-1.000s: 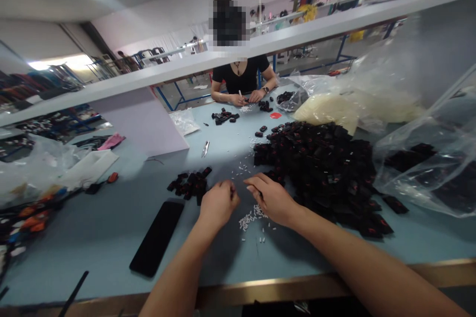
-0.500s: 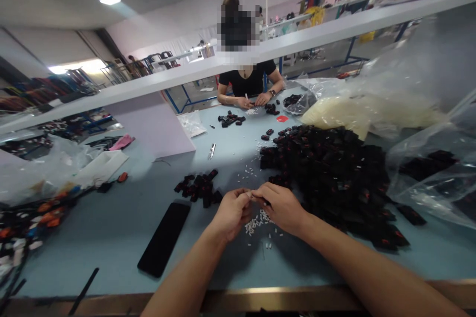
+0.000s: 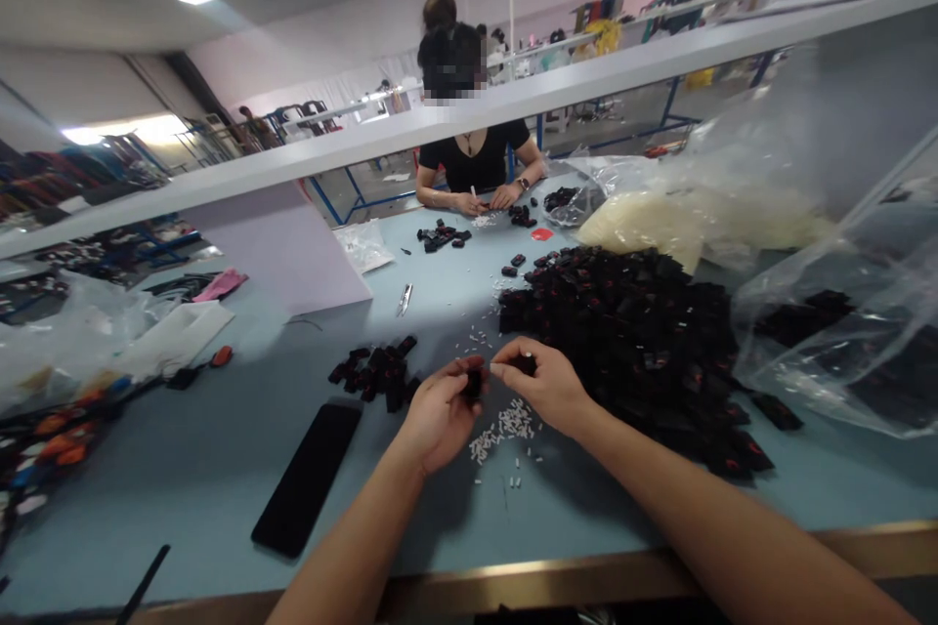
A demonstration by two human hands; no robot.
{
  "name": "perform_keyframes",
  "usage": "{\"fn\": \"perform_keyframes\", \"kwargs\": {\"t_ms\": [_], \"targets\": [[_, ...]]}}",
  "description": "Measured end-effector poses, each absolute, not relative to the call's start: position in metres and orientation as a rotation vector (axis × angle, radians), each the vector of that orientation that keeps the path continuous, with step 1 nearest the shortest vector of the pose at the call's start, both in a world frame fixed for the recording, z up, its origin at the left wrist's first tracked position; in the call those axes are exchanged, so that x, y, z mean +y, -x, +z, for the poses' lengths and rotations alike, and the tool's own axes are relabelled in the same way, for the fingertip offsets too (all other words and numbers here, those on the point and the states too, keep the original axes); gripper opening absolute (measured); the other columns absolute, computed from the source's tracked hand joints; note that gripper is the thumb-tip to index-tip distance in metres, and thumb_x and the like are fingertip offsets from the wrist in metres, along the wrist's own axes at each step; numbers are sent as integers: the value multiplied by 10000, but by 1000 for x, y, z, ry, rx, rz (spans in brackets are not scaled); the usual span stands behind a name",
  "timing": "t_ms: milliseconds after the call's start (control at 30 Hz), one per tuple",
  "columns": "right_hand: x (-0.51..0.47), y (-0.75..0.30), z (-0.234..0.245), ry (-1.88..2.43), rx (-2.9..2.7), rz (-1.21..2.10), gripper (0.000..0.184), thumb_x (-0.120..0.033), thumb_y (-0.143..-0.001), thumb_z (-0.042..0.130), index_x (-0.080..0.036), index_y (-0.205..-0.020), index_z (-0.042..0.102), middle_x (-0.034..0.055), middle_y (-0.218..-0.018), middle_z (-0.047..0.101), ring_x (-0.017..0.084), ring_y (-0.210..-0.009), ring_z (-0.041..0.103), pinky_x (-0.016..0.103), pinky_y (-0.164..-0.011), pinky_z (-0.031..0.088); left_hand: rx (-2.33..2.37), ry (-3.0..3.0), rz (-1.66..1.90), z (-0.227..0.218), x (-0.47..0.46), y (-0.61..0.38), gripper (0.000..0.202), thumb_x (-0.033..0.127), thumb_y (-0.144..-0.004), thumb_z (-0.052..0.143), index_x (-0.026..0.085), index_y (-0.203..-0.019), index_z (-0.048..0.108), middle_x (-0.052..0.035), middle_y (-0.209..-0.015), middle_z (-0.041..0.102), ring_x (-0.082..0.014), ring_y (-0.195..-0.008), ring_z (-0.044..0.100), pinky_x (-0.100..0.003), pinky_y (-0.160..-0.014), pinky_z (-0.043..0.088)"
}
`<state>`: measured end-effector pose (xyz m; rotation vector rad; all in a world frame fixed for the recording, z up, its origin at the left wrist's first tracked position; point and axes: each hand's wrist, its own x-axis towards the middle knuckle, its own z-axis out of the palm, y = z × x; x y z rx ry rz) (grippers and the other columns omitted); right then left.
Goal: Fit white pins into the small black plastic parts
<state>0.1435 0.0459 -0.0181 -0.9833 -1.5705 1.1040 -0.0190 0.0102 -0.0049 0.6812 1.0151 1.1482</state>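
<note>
My left hand is closed around a small black piece, held upright between thumb and fingers above the table. Just to its right, my right hand has thumb and forefinger pinched together, the tips close to that piece. Something dark shows inside the curl of the right fingers; what the fingertips pinch is too small to make out. Below both hands lies a loose heap of tiny white tube-like bits. A small group of black pieces lies left of my left hand.
A large heap of black pieces spreads to the right, beside clear plastic bags. A black smartphone and metal thread snips lie leftward. Across the table, under a white shelf, a person handles similar pieces.
My hands have parted slightly at the fingertips. The left hand has turned, so the black piece in it now shows. The whole view has shifted a little.
</note>
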Motion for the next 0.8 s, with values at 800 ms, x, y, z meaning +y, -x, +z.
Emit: {"fn": "perform_keyframes", "kwargs": {"t_ms": [800], "targets": [[50,-146,-13,978,-1577,1203,87,-255,-759,629,-180,-763,672,8,-705,657,150,-670,577,270,-643,453,995,-893,1291,-17,13,17,256,232,-675,784,183,-903,677,-37,-871,713,-189,-857,670,-380,-894,495]]}}
